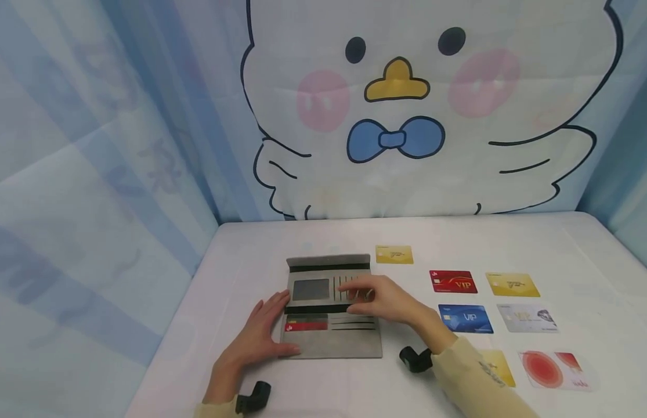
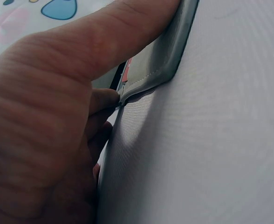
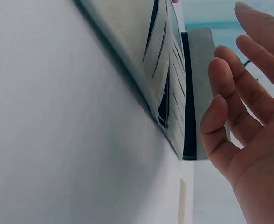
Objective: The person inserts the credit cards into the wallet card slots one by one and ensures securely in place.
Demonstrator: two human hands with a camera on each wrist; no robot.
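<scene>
A grey card wallet (image 1: 354, 345) lies unfolded on the table, with a clear window and several slots. A red card (image 1: 306, 326) sits in its lower left slot, partly hidden. My left hand (image 1: 266, 331) rests at the wallet's left side, fingers extended along the edge and thumb on the lower panel. In the left wrist view, the thumb (image 2: 113, 35) lies over the wallet's edge (image 2: 174, 51). Over the wallet's right half hovers my right hand (image 1: 378, 299). Its fingers (image 3: 219, 77) are loosely bent, with nothing seen between them in the right wrist view.
Right of the wallet lie a yellow card (image 1: 394, 254), a red VIP card (image 1: 454, 281), another yellow card (image 1: 512, 284), a blue VIP card (image 1: 466, 319), a silver card (image 1: 527, 318) and a white card with red circle (image 1: 555, 370). The right sleeve partly covers a yellow card (image 1: 498, 367).
</scene>
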